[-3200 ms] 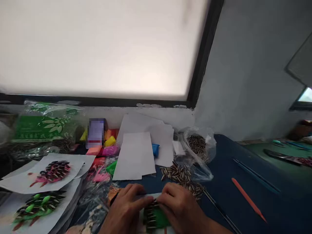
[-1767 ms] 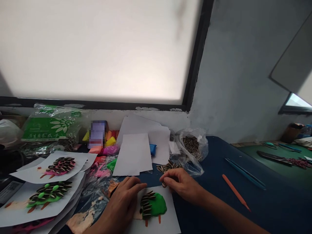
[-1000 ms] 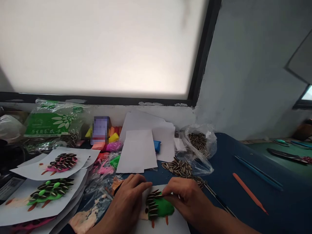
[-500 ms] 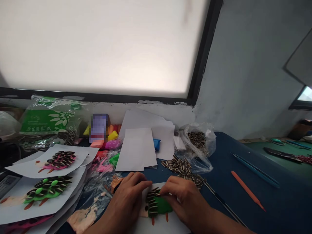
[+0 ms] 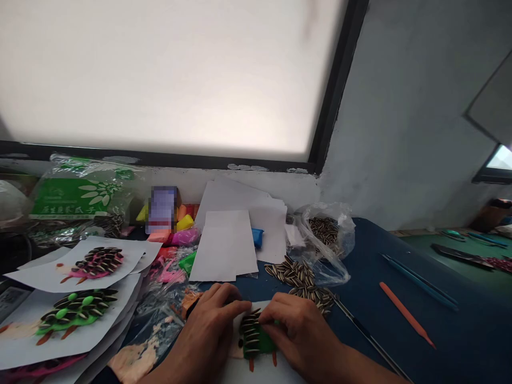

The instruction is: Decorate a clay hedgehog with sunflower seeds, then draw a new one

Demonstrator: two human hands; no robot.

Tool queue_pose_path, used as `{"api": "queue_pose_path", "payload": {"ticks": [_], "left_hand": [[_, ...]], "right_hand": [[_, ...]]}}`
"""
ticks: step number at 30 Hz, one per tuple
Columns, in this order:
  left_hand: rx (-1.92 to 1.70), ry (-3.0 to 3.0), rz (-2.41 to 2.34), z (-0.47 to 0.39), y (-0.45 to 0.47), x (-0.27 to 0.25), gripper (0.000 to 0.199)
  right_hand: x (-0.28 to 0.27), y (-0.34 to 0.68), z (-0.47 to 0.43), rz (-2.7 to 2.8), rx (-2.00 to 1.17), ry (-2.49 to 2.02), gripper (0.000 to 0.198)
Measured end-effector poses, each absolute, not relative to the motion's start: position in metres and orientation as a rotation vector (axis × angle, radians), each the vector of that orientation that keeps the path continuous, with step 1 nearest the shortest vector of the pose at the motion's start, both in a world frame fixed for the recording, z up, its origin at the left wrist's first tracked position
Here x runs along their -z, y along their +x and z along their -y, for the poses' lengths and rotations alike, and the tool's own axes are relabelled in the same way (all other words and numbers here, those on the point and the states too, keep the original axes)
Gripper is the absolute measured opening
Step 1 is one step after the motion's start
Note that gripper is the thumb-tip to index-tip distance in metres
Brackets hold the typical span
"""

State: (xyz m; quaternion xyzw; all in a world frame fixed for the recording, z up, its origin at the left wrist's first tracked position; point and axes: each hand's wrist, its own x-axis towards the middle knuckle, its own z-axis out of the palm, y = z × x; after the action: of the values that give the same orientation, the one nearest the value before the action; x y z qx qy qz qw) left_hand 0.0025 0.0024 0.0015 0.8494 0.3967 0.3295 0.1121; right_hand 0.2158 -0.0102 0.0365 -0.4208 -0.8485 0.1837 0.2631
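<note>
In front of me lies a white paper sheet (image 5: 264, 370) with a green clay hedgehog body (image 5: 266, 341), a pale head, a dark eye and two brown legs. Sunflower seeds (image 5: 251, 333) stand in rows on the body's left part. My left hand (image 5: 212, 325) is bent over the sheet's left side, its index finger along the upper edge; its thumb is hidden. My right hand (image 5: 294, 328) is closed in a pinch over the upper middle of the green clay. A seed at its fingertips is mostly hidden.
Loose seeds (image 5: 294, 272) lie beyond my right hand, before a plastic bag of seeds (image 5: 324, 230). An orange clay tool (image 5: 406, 314) and blue tweezers (image 5: 420, 280) lie right. Finished hedgehog pictures (image 5: 76, 314) are stacked left. Blank paper (image 5: 224, 245) and clay packs (image 5: 186, 234) stand behind.
My right hand has shifted slightly left over the green clay, its pinched fingertips now closer to the seed rows. My left hand stays almost where it was.
</note>
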Motion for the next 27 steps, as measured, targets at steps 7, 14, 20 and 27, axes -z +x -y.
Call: {"api": "queue_pose_path", "payload": {"ticks": [7, 14, 20, 27], "left_hand": [[-0.965, 2.538, -1.166, -0.002, 0.003, 0.000, 0.050], [-0.957, 2.595, -1.167, -0.003, 0.003, 0.000, 0.047], [-0.960, 2.594, -1.152, -0.004, 0.005, 0.000, 0.047], [-1.015, 2.551, -1.123, -0.005, 0.003, 0.004, 0.044]], "right_hand": [[-0.037, 0.214, 0.012, 2.360, -0.365, -1.132, 0.017], [-0.037, 0.209, 0.010, 2.451, -0.177, -1.170, 0.019], [-0.036, 0.206, 0.009, 2.504, -0.121, -1.214, 0.021], [-0.043, 0.208, 0.011, 2.457, -0.221, -1.266, 0.010]]}}
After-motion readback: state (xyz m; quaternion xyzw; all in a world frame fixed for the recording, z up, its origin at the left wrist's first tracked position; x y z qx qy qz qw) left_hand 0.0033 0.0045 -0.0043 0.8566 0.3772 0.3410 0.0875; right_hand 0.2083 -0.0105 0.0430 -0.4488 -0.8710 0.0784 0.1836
